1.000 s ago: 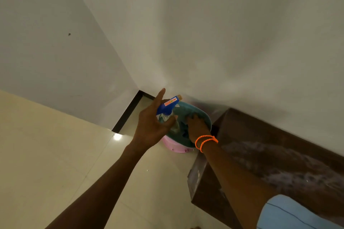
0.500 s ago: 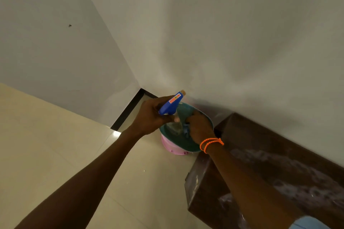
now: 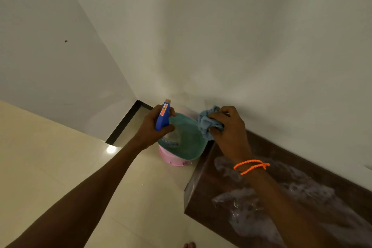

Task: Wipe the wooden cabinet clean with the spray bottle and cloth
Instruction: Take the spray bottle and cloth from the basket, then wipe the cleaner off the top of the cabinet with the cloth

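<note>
The spray bottle [image 3: 163,116] is gripped by the left hand [image 3: 150,129], whose fingers are curled around the neck under the blue trigger head; an orange label is seen on the head, and the nozzle is pointed up toward the wall. The clear body of the bottle is held low inside the teal basin [image 3: 186,139]. The cloth [image 3: 207,123], blue-grey and bunched, is held tightly by the right hand [image 3: 229,129], just above the right rim of the basin and close to the white wall [image 3: 241,36]. An orange bracelet [image 3: 251,166] is worn on the right wrist. The basin is set on a pink bucket [image 3: 171,158], which stands on the cream tiled floor [image 3: 60,157] in the corner. The dark wooden cabinet [image 3: 251,203] is placed just beside the bucket, along the wall, and whitish smears are seen on its top.
</note>
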